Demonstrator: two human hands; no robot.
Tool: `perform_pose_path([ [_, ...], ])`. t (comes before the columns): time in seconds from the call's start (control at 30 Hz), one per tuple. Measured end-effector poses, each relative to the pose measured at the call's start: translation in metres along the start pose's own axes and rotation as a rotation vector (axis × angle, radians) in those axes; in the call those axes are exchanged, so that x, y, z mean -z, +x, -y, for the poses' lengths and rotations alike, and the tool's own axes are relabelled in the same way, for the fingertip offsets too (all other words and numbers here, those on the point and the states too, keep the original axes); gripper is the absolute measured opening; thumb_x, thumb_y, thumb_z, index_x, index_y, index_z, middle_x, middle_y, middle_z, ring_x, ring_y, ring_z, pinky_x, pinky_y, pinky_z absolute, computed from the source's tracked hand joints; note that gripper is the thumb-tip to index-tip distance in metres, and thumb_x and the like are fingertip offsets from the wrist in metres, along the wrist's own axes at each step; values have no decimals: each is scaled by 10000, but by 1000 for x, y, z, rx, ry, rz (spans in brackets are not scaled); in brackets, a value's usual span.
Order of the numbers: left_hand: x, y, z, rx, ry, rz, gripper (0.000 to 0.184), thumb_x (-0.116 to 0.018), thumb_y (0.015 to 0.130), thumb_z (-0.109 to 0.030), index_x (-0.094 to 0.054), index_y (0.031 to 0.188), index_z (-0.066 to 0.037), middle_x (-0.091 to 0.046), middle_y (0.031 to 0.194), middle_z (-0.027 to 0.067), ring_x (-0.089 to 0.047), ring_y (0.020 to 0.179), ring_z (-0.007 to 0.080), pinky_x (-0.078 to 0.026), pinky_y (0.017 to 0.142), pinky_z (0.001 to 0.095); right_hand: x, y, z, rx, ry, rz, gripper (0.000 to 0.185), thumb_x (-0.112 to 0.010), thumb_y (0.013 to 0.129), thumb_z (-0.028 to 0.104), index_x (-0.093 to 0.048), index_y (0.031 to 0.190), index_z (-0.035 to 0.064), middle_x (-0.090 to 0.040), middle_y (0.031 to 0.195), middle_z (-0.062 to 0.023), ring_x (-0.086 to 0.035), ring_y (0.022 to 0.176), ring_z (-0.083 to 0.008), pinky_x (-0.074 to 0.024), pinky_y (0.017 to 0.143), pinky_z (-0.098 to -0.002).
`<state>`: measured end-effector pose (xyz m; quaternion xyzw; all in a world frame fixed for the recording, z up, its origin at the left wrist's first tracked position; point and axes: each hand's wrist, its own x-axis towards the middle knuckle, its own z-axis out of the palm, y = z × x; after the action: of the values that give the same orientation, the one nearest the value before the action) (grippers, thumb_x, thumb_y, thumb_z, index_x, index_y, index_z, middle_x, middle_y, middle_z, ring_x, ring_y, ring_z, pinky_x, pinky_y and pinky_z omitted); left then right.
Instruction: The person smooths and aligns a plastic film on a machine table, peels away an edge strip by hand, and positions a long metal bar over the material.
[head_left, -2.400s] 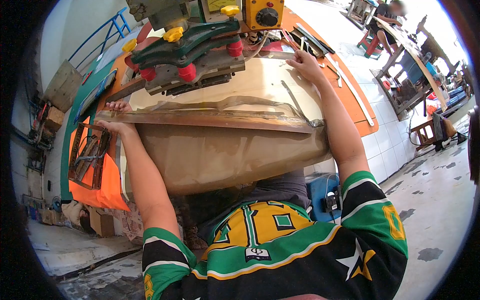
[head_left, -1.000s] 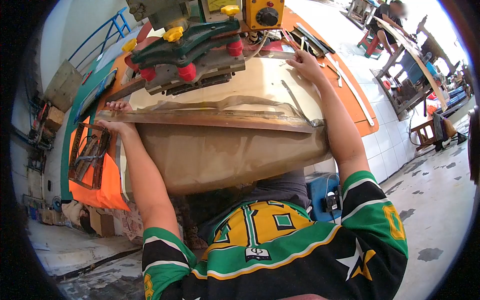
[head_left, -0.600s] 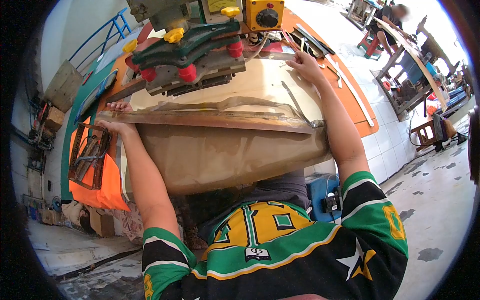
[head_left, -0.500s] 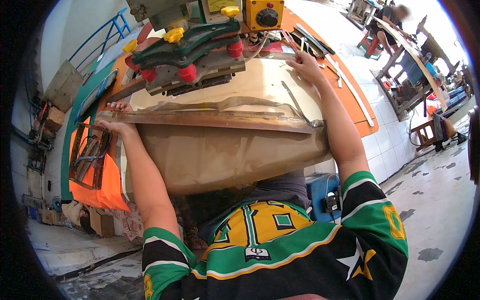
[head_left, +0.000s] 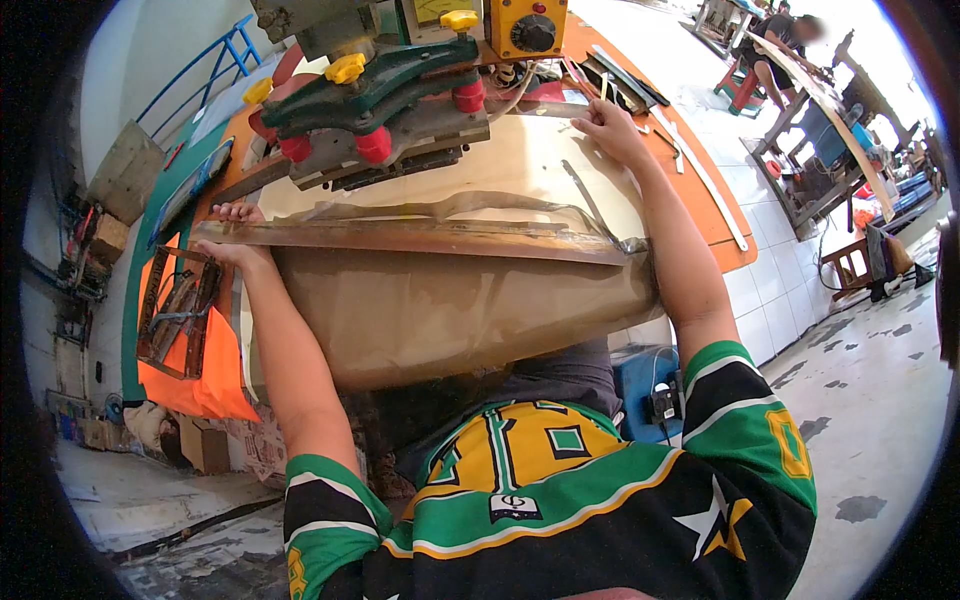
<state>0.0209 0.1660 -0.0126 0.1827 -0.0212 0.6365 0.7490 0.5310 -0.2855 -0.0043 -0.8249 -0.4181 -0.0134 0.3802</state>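
My left hand [head_left: 236,238] is closed around the left end of a long, rust-brown flat bar [head_left: 430,240]. The bar lies across a brown translucent sheet [head_left: 470,310] that hangs over the near table edge toward my lap. A loose, wavy brown strip of film [head_left: 460,208] runs just behind the bar. At the far right, my right hand [head_left: 612,134] has its fingers closed by the end of a thin metal strip [head_left: 550,108]; what they pinch is hidden. Beneath lies a pale cream sheet [head_left: 530,150].
Over the work stands a press head [head_left: 390,95] with yellow knobs and red rollers, beside a yellow control box [head_left: 527,30]. Rusty metal frames [head_left: 180,312] lie on orange sheets [head_left: 215,375] at left. A white ruler [head_left: 705,190] lies right. Another person [head_left: 775,45] sits farther off.
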Motion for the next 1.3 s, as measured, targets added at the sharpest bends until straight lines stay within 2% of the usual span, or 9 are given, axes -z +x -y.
perform_pose_path([
  [0.13, 6, 6, -1, -1, -24, 2, 923, -223, 922, -891, -575, 1035, -46, -513, 809, 34, -463, 661, 160, -384, 592, 309, 0, -1, 2, -14, 22, 4, 408, -807, 855, 376, -619, 906, 18, -653, 791, -101, -613, 743, -221, -492, 693, -385],
  [0.2, 12, 8, -3, 23, -46, 111, 922, -230, 921, -892, -574, 1032, -44, -513, 808, 34, -465, 658, 161, -386, 594, 310, -1, 0, 1, -15, 39, 2, 410, -807, 856, 377, -614, 900, 17, -648, 788, -102, -611, 741, -219, -489, 690, -386],
  [0.5, 12, 9, -3, 31, -71, 89, 946, -228, 903, -914, -571, 1031, -41, -517, 806, 36, -472, 655, 160, -391, 597, 311, 2, -4, 7, -7, 34, 10, 406, -800, 866, 380, -636, 918, 12, -649, 798, -107, -622, 753, -221, -496, 699, -386],
  [0.77, 5, 2, -1, 21, -30, 64, 903, -229, 937, -875, -582, 1037, -50, -519, 807, 30, -475, 678, 154, -390, 616, 310, 1, 0, 3, 8, -16, 7, 387, -805, 865, 372, -637, 890, 25, -649, 776, -69, -610, 727, -192, -487, 669, -374],
  [1.3, 11, 8, -4, 40, -47, 75, 920, -224, 922, -891, -585, 1050, -55, -520, 811, 29, -470, 669, 152, -388, 613, 312, -1, 0, -1, -4, 53, 8, 425, -819, 851, 402, -632, 896, 23, -653, 792, -83, -606, 734, -197, -488, 678, -371],
])
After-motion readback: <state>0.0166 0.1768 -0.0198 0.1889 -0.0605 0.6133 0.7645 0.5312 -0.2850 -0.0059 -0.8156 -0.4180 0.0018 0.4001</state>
